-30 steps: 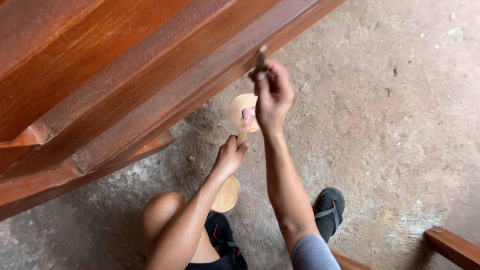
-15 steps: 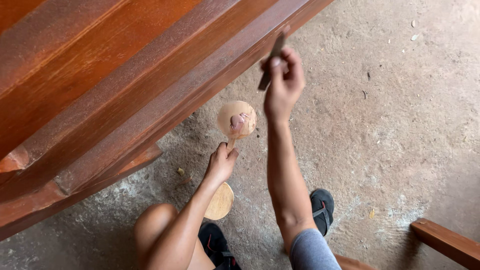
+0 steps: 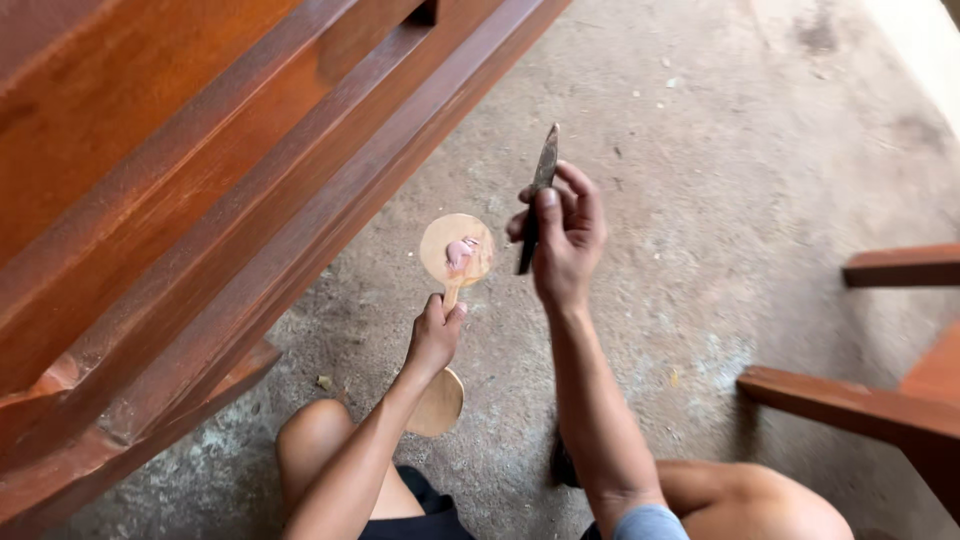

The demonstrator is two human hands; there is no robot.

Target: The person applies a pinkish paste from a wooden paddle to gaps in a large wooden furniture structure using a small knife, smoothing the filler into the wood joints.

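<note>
A dark putty knife (image 3: pixel 537 195) is gripped blade-up in the raised right hand (image 3: pixel 563 243); a wooden paddle (image 3: pixel 455 252) (pink filler on it) is clasped by the left hand (image 3: pixel 433 335).

A double-ended round wooden paddle (image 3: pixel 455 262) carrying a pink putty dab stands upright beside a thin dark blade (image 3: pixel 537 195).

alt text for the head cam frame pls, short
A crouching person's left hand holds a round-ended wooden paddle carrying a dab of pink putty, while the right hand grips a thin dark metal blade pointing up. Reddish-brown varnished wooden furniture slants across the left above a grey concrete floor.
</note>
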